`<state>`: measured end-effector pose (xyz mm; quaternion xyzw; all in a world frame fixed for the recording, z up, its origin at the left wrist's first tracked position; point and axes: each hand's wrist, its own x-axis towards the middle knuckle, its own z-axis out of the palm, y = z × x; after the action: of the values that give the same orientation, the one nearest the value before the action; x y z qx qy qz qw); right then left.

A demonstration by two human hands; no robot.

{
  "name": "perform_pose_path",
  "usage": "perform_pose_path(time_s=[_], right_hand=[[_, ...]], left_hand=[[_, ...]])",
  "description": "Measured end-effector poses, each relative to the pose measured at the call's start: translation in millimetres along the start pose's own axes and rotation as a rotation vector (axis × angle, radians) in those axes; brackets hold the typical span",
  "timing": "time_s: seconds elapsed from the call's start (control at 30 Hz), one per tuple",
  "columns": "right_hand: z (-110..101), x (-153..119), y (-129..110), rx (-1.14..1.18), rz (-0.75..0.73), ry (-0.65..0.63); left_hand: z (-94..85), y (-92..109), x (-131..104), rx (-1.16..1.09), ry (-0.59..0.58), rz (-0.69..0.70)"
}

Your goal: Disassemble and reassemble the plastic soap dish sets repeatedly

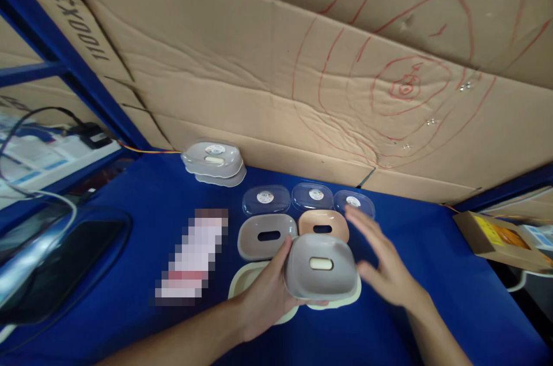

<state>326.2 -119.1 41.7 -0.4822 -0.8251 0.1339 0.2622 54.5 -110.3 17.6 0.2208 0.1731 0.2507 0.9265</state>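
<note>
Cardboard (194,66) backs the blue table (415,239). Holding step: left hand (268,301) pinches the grey dish (322,285) above a cream dish (354,292); right hand (391,274) spread near its rim. Two-handed support would require closing those fingers.

The printed characters "1100X380" run along a strip of cardboard (71,0) at 10 o'clock, slanting with it, and are cut off at the top edge. On the wide cardboard sheet (216,66) at 2 o'clock, red hand-drawn rings (405,88) enclose what looks like "10" at their centre; the other red marks among them are not clear enough to read. Round stickers (314,194) sit on three clear lids (280,200), between 4 and 7 o'clock, their print too small to read. The same goes for the sticker (215,149) on the stack (224,171) at 9 o'clock. Between 3 and 4 o'clock, the box (479,242) bears a yellow label (490,230), illegible.
</note>
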Motion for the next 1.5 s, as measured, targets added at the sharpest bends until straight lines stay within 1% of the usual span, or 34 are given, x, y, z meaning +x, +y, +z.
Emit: perform_pose_path(time_s=[0.03, 0.07, 0.13, 0.23, 0.33, 0.4, 0.47, 0.53, 0.63, 0.7, 0.73, 0.8, 0.9, 0.97, 1.03, 1.1, 1.13, 1.2, 1.33, 1.5], right_hand=[[3, -2, -17, 0.024, -0.076, -0.107], [8, -3, -30, -0.009, -0.101, -0.176], [20, -5, -45, -0.062, -0.085, -0.221], [33, -7, -44, -0.023, -0.08, -0.157], [36, -7, -36, 0.011, -0.112, -0.079], [36, -7, -35, -0.007, -0.13, -0.068], [37, -7, -36, -0.021, -0.142, -0.067], [40, -8, -38, -0.022, -0.149, -0.057], [45, -8, -39, -0.013, -0.134, -0.045], [43, -8, -38, 0.036, -0.111, -0.038], [39, -7, -37, 0.072, -0.096, -0.028], [23, -8, -31, 0.145, -0.059, 0.017], [-12, -15, -13, 0.164, 0.039, 0.089], [-34, -25, 7, 0.099, 0.145, 0.087], [-46, -36, 28, 0.0, 0.269, 0.02], [-47, -46, 47, -0.093, 0.349, -0.062], [-44, -49, 54, -0.132, 0.363, -0.096], [-37, -52, 62, -0.183, 0.341, -0.135], [-26, -48, 63, -0.194, 0.293, -0.161], [-25, -44, 60, -0.164, 0.324, -0.171]], left_hand=[[0.3, 0, 0, 0.002, 0.013, 0.004], [0.5, 0, 0, 0.002, 0.029, 0.007], [0.9, 0, -1, 0.0, 0.044, 0.016], [3.3, 1, -2, 0.036, 0.025, 0.036], [6.1, 1, -3, 0.109, 0.04, 0.054], [5.8, 0, -5, 0.088, 0.02, 0.042], [3.7, -2, -7, 0.011, -0.033, 0.009], [1.6, -3, -8, -0.043, -0.055, -0.015], [1.4, -2, -8, -0.041, -0.019, 0.009], [1.7, -1, -6, -0.02, 0.002, 0.036], [1.4, 0, -6, -0.012, 0.013, 0.044], [-0.4, -1, -4, -0.008, 0.035, 0.052], [-2.7, -2, -2, -0.036, 0.053, 0.049], [-1.4, -3, -3, -0.044, 0.059, 0.035], [1.9, -3, -4, -0.029, 0.063, 0.014], [5.4, -3, -5, 0.001, 0.048, -0.009], [6.7, -2, -5, 0.014, 0.037, -0.018], [7.7, -2, -5, 0.038, 0.03, -0.026], [5.7, -2, -3, 0.063, 0.068, -0.032], [4.4, -3, -4, 0.059, 0.068, -0.066]])
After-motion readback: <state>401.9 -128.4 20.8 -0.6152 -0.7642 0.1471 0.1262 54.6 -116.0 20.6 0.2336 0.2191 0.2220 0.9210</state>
